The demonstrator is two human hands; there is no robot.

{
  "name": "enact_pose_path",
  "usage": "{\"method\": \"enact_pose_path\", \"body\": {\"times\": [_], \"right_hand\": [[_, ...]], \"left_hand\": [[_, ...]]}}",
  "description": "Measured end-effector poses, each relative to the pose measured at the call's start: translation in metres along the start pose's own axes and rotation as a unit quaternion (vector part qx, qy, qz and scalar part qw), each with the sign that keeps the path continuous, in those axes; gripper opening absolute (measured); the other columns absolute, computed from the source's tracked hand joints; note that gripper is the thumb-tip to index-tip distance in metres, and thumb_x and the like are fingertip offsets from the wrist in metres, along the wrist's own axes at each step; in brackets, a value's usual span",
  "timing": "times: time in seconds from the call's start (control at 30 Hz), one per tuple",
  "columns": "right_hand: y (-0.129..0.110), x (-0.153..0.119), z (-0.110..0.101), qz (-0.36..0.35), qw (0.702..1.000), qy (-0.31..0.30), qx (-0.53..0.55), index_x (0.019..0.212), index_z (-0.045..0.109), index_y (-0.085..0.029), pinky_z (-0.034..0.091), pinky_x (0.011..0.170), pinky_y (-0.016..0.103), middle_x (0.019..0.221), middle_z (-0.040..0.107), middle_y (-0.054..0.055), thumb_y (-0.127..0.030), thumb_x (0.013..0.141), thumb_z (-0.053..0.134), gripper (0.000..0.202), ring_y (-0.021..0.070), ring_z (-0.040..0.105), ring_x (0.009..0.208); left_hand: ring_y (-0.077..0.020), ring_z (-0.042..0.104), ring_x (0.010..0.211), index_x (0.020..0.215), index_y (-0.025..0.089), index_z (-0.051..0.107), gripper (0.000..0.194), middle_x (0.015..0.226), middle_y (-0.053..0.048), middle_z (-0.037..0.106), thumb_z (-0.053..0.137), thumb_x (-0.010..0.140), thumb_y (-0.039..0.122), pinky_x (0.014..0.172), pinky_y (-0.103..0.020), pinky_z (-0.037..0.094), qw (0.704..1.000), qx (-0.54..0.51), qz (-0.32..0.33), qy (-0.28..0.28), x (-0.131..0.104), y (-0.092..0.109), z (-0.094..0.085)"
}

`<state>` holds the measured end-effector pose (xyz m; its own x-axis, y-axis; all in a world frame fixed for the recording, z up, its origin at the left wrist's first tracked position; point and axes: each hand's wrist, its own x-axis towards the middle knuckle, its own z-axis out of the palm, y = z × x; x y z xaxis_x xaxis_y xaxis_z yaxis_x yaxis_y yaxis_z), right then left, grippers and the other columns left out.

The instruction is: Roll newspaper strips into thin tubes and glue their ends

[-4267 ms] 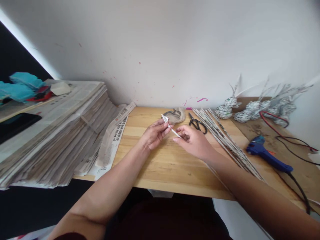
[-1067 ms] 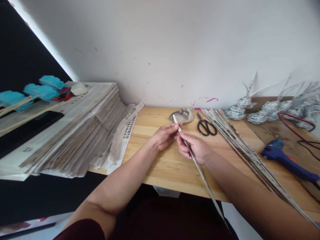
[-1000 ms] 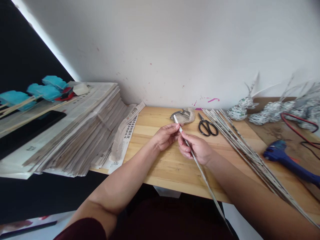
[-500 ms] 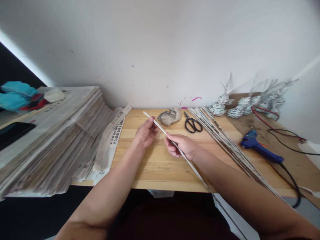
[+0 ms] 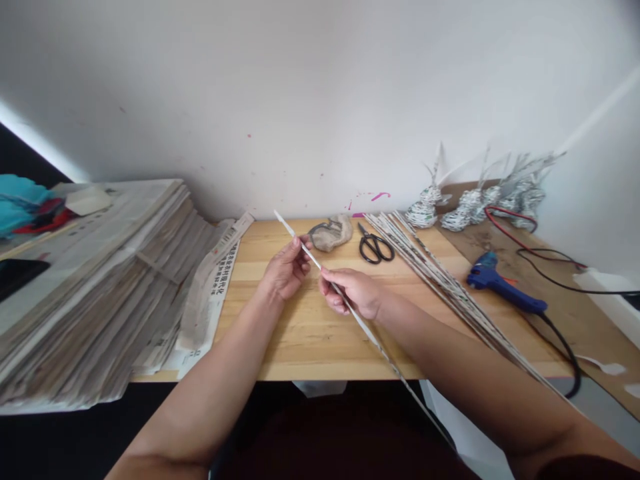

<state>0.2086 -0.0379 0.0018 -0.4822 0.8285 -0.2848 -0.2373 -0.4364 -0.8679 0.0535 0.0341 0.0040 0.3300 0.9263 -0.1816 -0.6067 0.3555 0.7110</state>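
A long thin rolled-paper stick (image 5: 364, 327) runs slantwise through both hands. Its pale upper end points toward the wall and its lower part passes beyond the table's front edge. My left hand (image 5: 286, 268) pinches it near the upper end. Just below and to the right, my right hand (image 5: 351, 293) is closed around it with the thumb on top. Behind the hands, a crumpled beige cloth (image 5: 334, 235) lies next to black-handled scissors (image 5: 375, 245). To the right rests a bundle of similar paper sticks (image 5: 440, 283).
Tall newspaper stacks (image 5: 125, 280) and loose newspaper strips (image 5: 213, 287) cover the left. At right are a blue glue gun (image 5: 505, 283) with its cord, a red and black cable (image 5: 530, 252), and several woven paper figures (image 5: 457, 212) against the wall (image 5: 310, 100).
The view has turned slightly right, so everything sits further left. The stick has slid up through my left hand, leaving more of its upper end showing. Both hands keep hold of it.
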Motion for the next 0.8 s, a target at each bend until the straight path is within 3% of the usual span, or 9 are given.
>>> {"method": "enact_pose_path", "body": {"times": [0.6, 0.8], "right_hand": [[0.0027, -0.0017, 0.0005, 0.014, 0.999, -0.050, -0.002, 0.070, 0.057, -0.016, 0.027, 0.038, 0.019, 0.045, 0.043, -0.005, -0.045, 0.093, 0.047, 0.038, 0.0073, 0.037, 0.037], [0.0023, 0.0001, 0.0004, 0.000, 0.999, 0.007, -0.047, 0.074, 0.060, -0.015, 0.029, 0.038, 0.019, 0.048, 0.047, -0.004, -0.054, 0.090, 0.051, 0.043, 0.0066, 0.039, 0.038]], "left_hand": [[-0.0046, 0.055, 0.050, 0.088, 0.016, 0.067, 0.016, 0.069, 0.003, 0.065, 0.075, 0.079, 0.027, 0.042, -0.013, 0.039, 0.995, -0.097, 0.025, 0.017, 0.0044, 0.0036, -0.0015], [-0.0040, 0.053, 0.050, 0.087, 0.017, 0.068, 0.017, 0.072, 0.002, 0.066, 0.077, 0.077, 0.028, 0.043, -0.013, 0.039, 0.994, -0.103, 0.025, 0.017, 0.0081, 0.0041, -0.0064]]}}
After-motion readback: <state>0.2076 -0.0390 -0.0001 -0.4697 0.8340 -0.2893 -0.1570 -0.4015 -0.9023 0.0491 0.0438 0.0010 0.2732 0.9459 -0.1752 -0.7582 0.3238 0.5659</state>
